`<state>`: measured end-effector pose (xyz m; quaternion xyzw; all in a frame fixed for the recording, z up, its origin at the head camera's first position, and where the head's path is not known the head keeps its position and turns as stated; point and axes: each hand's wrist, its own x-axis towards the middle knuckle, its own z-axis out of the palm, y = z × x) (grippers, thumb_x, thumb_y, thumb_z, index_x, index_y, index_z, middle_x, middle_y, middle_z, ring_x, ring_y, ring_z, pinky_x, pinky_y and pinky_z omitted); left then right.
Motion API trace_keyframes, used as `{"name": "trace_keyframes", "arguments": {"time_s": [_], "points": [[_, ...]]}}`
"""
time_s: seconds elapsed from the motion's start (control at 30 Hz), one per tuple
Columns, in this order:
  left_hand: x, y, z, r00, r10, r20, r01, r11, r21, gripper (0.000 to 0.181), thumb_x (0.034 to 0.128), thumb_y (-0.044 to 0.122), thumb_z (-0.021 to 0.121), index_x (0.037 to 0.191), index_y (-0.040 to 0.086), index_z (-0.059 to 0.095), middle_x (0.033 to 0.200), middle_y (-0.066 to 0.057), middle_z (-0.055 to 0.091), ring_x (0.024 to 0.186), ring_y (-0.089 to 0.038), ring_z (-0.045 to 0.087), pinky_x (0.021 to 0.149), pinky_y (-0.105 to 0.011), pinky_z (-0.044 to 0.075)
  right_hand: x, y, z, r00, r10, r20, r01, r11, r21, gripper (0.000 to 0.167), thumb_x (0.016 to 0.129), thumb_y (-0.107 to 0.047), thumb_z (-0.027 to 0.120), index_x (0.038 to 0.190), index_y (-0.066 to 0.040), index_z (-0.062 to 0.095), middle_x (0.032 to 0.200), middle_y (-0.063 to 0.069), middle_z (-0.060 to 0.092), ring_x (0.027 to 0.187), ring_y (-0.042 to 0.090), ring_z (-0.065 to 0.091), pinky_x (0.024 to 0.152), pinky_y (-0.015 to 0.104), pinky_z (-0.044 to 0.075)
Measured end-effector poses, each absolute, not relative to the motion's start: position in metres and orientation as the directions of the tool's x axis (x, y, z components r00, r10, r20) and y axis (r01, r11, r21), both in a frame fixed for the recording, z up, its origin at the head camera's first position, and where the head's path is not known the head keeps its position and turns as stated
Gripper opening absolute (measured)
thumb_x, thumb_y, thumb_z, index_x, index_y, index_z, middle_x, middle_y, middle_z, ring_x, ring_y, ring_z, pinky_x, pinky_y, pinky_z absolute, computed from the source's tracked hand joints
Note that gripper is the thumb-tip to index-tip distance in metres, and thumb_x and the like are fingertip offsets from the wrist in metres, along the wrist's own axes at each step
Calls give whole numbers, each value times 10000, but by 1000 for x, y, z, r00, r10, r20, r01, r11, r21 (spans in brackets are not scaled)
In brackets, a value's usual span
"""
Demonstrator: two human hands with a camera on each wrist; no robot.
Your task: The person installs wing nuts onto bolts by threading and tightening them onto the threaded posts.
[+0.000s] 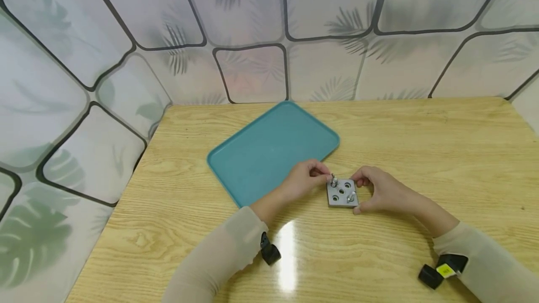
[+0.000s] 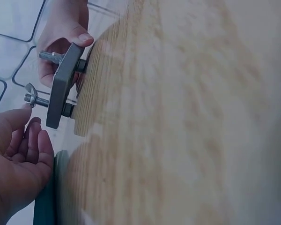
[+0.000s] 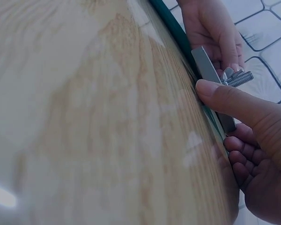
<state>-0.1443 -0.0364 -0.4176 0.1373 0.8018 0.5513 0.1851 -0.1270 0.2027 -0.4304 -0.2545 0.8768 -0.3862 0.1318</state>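
Observation:
A small square grey metal plate (image 1: 347, 191) with several round holes sits on the table, raised on the bolt heads (image 2: 68, 110) beneath it. Two threaded bolts stand up through opposite corners, each with a wing nut. My left hand (image 1: 301, 180) has its thumb and fingertips at the wing nut (image 2: 33, 97) on the near bolt in the left wrist view; the thumb touches it. My right hand (image 1: 385, 191) grips the plate's right edge between thumb and fingers, beside the other bolt (image 2: 51, 56). Its thumb (image 3: 225, 99) covers part of the plate in the right wrist view.
A teal tray (image 1: 269, 144) lies at an angle behind and left of the plate, close to my left forearm. The wooden table (image 1: 442, 153) ends at a patterned curtain-like backdrop (image 1: 252, 74). Black wrist cameras (image 1: 269, 249) are strapped over both sleeves.

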Motion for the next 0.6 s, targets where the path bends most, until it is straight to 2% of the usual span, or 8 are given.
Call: {"name": "trace_keyframes", "arguments": {"time_s": [0.27,0.6], "points": [[-144,-37,-418,-861,487,-145,56,374,926,216,924,243,625,1050,81,693,978,3,654,860,-47,562,784,-196,454,-128,202,-434,-840,-542,-18,-356,576,-736,613,606,-278,897,1065,-36,569,951,31,539,838,129,467,710,229,423],[-144,-37,-417,-825,546,-148,69,356,932,254,853,150,711,1085,52,679,951,-12,595,797,-52,528,706,-167,445,-126,201,-429,-839,-543,-28,-344,570,-746,615,616,-300,893,1062,-25,570,956,41,542,844,137,463,714,231,421]]}}
